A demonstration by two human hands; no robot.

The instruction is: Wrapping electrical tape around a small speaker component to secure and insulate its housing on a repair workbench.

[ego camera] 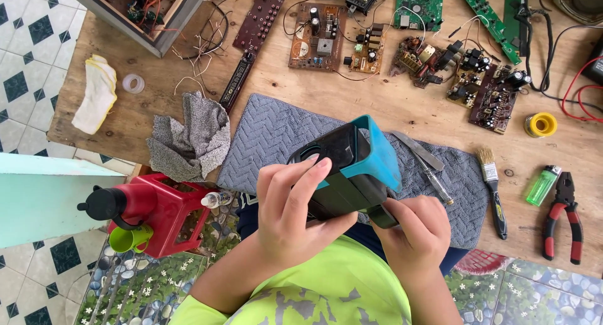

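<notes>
I hold a blocky black device with a teal rubbery sleeve (355,168) up in front of my chest, above the near edge of the workbench. Its body is dark, smooth plastic with rounded corners and a glossy face at the top end; the teal sleeve wraps the far side and stands out past the black shell like a soft bumper.

My left hand (290,212) wraps the near side of the device, fingers (301,180) spread across its dark face with the tips up near the glossy end, the thumb tucked underneath. My right hand (411,231) closes on the lower right corner, its fingers curled and pressed together around a small black end piece that juts out there. So the device sits tilted between both hands, top end pointing away from me and to the left.

Under it lies a grey quilted mat (270,136) with a zigzag weave, soft and matte, spread on the bare wooden table (389,105). On the mat just right of the device lies a pair of metal tweezers (427,162), thin and shiny. Further right on the wood are a small paintbrush (492,190) with a black handle, a green lighter (543,185) and red-handled pliers (563,215). A crumpled grey cloth (188,140) lies left of the mat, and several circuit boards (317,36) line the far side.
</notes>
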